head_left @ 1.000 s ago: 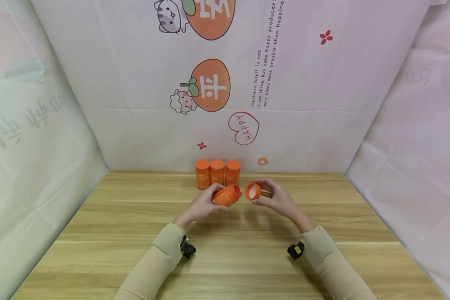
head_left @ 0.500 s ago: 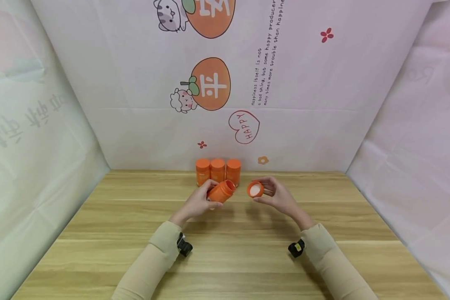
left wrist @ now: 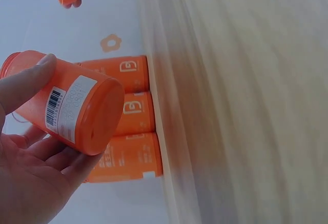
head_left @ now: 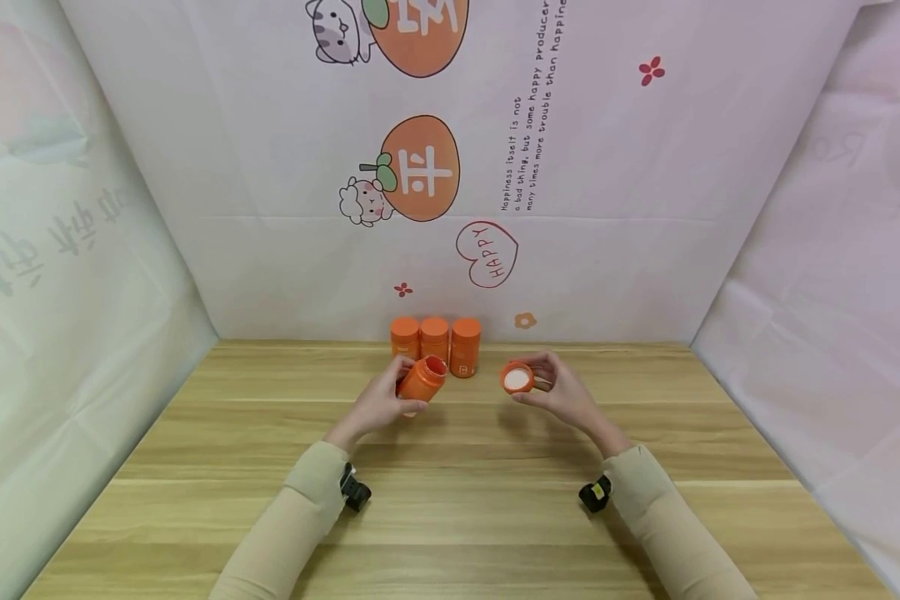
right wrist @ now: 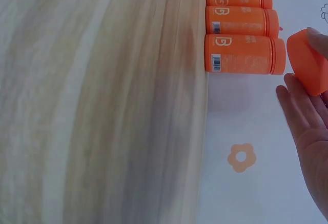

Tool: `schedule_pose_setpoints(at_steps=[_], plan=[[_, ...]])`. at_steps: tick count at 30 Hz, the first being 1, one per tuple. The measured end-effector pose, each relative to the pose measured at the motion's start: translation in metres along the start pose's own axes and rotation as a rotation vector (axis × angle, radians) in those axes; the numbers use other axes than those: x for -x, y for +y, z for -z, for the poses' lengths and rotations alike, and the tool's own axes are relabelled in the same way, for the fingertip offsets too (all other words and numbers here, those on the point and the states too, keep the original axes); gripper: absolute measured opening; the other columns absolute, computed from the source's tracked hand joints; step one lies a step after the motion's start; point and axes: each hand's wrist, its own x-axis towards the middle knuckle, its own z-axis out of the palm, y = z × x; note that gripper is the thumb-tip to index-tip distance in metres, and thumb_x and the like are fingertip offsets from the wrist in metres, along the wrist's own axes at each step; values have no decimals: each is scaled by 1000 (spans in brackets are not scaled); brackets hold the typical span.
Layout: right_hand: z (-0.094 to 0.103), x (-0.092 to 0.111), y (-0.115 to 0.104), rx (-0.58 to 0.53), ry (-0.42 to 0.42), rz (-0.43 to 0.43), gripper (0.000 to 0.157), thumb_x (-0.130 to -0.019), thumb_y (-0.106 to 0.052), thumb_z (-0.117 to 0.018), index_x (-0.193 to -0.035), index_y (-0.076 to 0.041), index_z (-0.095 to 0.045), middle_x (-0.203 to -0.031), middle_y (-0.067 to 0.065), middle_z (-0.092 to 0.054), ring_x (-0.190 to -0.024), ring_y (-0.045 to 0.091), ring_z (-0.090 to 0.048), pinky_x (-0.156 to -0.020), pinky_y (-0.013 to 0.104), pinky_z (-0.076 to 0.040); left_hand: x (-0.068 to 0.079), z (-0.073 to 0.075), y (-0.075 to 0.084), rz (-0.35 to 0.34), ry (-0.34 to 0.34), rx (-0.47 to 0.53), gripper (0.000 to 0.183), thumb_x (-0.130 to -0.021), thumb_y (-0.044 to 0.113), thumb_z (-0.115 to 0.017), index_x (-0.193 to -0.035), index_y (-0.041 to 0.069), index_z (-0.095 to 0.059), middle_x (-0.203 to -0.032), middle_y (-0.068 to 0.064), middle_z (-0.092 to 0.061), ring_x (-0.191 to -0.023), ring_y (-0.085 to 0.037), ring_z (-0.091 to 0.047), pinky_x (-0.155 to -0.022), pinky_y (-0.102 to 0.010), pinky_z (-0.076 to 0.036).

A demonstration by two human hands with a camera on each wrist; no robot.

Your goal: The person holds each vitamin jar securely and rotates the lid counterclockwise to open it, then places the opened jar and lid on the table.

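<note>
Presently: spill risk if overtilted.
Your left grip (head_left: 378, 402) curls round the bottle (head_left: 422, 382); right grip (head_left: 566, 393) pinches the cap (head_left: 517, 379).

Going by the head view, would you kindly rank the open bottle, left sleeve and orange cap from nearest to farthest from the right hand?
1. Orange cap: held in the right hand.
2. Open bottle: further left, in the left hand.
3. Left sleeve: lower left, beyond that hand.
</note>
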Motion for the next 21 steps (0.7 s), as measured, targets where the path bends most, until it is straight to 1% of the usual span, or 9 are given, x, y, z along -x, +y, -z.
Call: schedule_pose_setpoints(at_steps=[4, 6, 9, 11, 14, 18, 21], plan=[[2, 0, 3, 65, 24, -13, 60, -72, -14, -82, -120, -2, -49, -126, 16, -58, -116, 34, -55, -91, 34, -51, 0, 4, -5, 22, 3, 16, 60, -74, 5, -78, -124, 11, -45, -125, -12, -57, -113, -29, -55, -100, -49, -41], [3, 0, 4, 104, 34, -13, 60, -72, -15, -83, -120, -2, -49, -125, 16, -59, -115, 33, -56, -91, 38, -50, 0, 7, -7, 28, 5, 16, 60, -74, 6, -79, -124, 11, -45, -126, -12, -57, -114, -29, -55, -100, -49, -41], [3, 1, -2, 127, 38, -18, 62, -72, -12, -82, -122, 2, -48, -125, 20, -58, -115, 37, -55, -92, 46, -49, 0, 11, -10, 35, 9, 9, 60, -75, 8, -79, -124, 11, -44, -127, -13, -57, -114, -29, -56, -100, -49, -41], [4, 1, -8, 123, 38, -30, 65, -72, -8, -82, -125, 4, -46, -126, 23, -57, -116, 40, -53, -92, 51, -47, 1, 14, -12, 43, 13, -1, 61, -76, 8, -78, -125, 10, -43, -128, -14, -57, -115, -29, -55, -100, -50, -41], [5, 0, -1, 132, 42, -26, 71, -72, -9, -82, -132, -1, -45, -129, 22, -55, -117, 38, -53, -92, 47, -48, 1, 18, -15, 53, 17, -8, 60, -77, 6, -77, -126, 8, -42, -128, -16, -56, -117, -31, -54, -101, -51, -40], [9, -3, 20, 155, 52, -6, 74, -72, -15, -82, -136, -11, -45, -131, 16, -55, -118, 31, -54, -91, 43, -49, 0, 23, -19, 63, 27, -3, 61, -77, 5, -76, -127, 6, -42, -129, -17, -55, -119, -33, -52, -103, -51, -38], [12, -4, 23, 167, 52, -15, 72, -73, -12, -81, -136, -12, -45, -133, 15, -54, -119, 31, -53, -92, 47, -48, -1, 26, -22, 76, 39, 8, 62, -76, 4, -77, -127, 7, -42, -129, -16, -54, -119, -32, -51, -105, -51, -36]])
